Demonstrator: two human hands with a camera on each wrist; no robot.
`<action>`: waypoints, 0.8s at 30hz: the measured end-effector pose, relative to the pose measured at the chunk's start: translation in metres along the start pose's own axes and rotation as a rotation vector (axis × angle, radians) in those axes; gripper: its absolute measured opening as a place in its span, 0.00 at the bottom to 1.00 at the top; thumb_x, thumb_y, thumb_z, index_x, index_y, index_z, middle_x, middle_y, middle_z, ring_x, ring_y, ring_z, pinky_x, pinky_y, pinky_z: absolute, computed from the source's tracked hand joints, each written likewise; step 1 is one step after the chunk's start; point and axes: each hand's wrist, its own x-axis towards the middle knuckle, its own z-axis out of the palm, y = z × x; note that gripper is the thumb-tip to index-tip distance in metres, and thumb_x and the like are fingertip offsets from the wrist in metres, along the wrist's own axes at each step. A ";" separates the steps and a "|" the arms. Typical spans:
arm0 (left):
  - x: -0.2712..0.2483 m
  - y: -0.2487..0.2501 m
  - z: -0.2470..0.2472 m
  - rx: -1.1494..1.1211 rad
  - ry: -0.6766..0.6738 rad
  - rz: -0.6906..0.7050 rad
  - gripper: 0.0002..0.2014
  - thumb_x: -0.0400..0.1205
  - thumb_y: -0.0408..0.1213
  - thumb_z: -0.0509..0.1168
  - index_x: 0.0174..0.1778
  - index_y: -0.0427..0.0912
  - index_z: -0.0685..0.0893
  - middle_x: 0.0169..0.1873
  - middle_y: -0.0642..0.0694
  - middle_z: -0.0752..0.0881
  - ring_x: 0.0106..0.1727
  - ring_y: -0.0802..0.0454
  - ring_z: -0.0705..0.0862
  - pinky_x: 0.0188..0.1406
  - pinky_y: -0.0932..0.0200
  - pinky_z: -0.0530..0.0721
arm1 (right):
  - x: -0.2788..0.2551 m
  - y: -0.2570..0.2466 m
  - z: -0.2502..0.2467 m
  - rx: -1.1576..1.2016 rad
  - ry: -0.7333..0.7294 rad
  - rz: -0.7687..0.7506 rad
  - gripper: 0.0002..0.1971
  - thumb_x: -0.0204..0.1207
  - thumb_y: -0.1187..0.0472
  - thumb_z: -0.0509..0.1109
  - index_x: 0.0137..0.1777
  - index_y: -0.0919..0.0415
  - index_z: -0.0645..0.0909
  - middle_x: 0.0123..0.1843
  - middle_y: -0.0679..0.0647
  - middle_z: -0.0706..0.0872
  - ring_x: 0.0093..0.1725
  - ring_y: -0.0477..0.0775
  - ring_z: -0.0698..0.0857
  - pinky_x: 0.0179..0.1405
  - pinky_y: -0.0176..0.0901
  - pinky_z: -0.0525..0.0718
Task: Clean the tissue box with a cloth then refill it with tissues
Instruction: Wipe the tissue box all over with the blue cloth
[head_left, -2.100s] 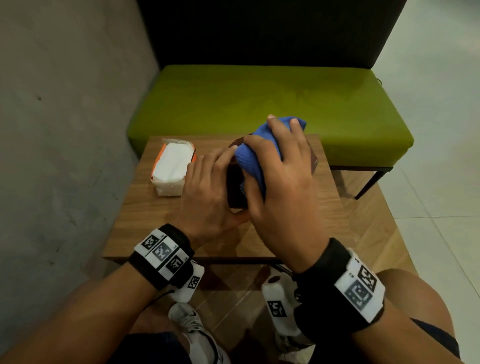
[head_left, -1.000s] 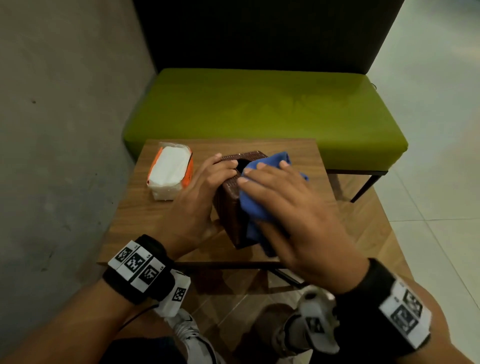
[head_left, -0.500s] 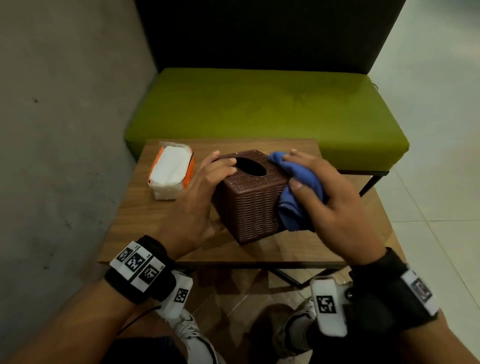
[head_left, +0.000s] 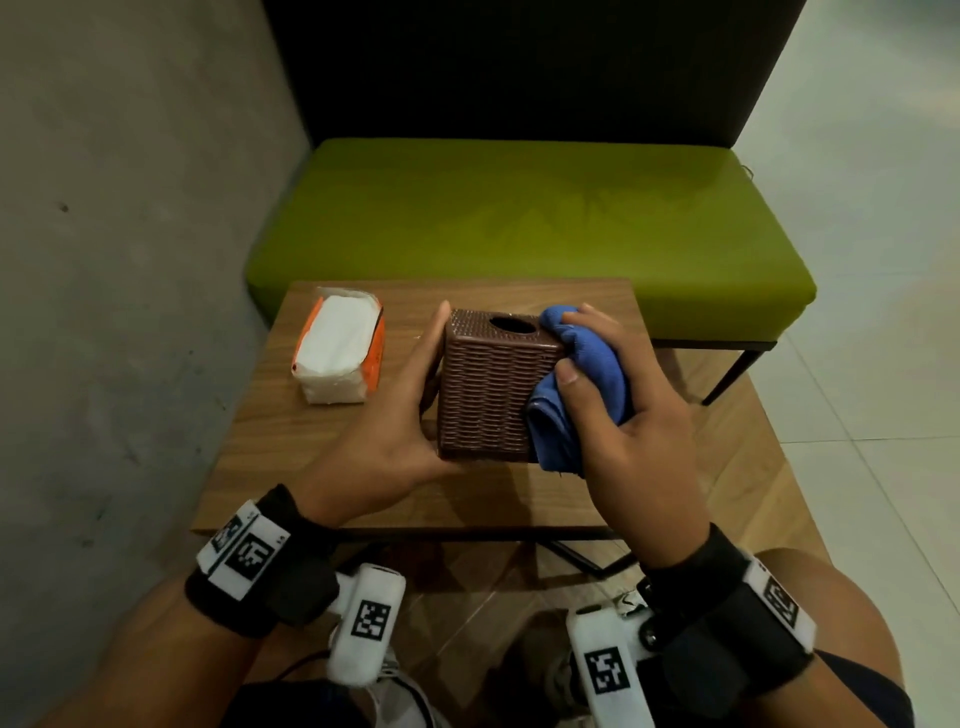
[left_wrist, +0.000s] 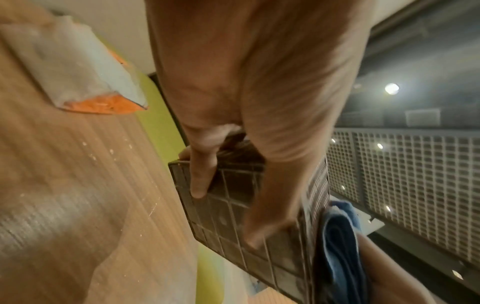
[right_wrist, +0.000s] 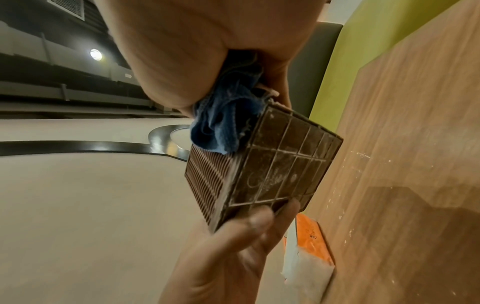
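A brown woven tissue box (head_left: 488, 384) is held upright just above the wooden table (head_left: 322, 447), its oval top opening empty. My left hand (head_left: 423, 384) grips its left side, with fingers curled under the gridded bottom (left_wrist: 228, 214). My right hand (head_left: 618, 410) holds a bunched blue cloth (head_left: 587, 374) and presses it against the box's right side. The right wrist view shows the cloth (right_wrist: 223, 125) at the box's (right_wrist: 272, 170) edge. A plastic-wrapped pack of white tissues (head_left: 340, 345) lies on the table to the left of the box.
A green cushioned bench (head_left: 519, 218) with a dark backrest stands right behind the table. A grey concrete wall (head_left: 119, 260) closes off the left side, and a pale tiled floor (head_left: 883, 312) lies to the right. My knees and shoes are below the table's near edge.
My right hand has carried the cloth from the box's near face round to its right side. The left hand has turned the box square to me and its fingers now reach under it.
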 end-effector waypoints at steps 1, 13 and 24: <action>-0.002 0.002 -0.003 -0.063 -0.045 -0.027 0.71 0.70 0.34 0.89 0.95 0.63 0.42 0.91 0.61 0.66 0.89 0.62 0.70 0.85 0.52 0.77 | 0.001 0.000 0.001 -0.010 0.007 -0.004 0.19 0.90 0.63 0.69 0.79 0.57 0.80 0.80 0.49 0.83 0.83 0.50 0.79 0.82 0.57 0.79; 0.017 0.034 -0.002 -0.555 0.153 -0.294 0.32 0.84 0.57 0.72 0.86 0.61 0.76 0.73 0.49 0.90 0.76 0.43 0.88 0.75 0.30 0.84 | -0.022 0.005 0.024 -0.260 -0.119 -0.217 0.26 0.85 0.71 0.70 0.83 0.62 0.78 0.91 0.60 0.67 0.93 0.58 0.64 0.89 0.63 0.70; 0.009 0.011 0.000 -0.769 0.218 -0.345 0.22 0.81 0.45 0.74 0.72 0.46 0.89 0.67 0.41 0.93 0.64 0.45 0.93 0.65 0.42 0.90 | 0.017 0.012 -0.001 -0.451 -0.259 -0.271 0.25 0.87 0.67 0.68 0.85 0.60 0.76 0.91 0.55 0.69 0.95 0.58 0.56 0.91 0.70 0.59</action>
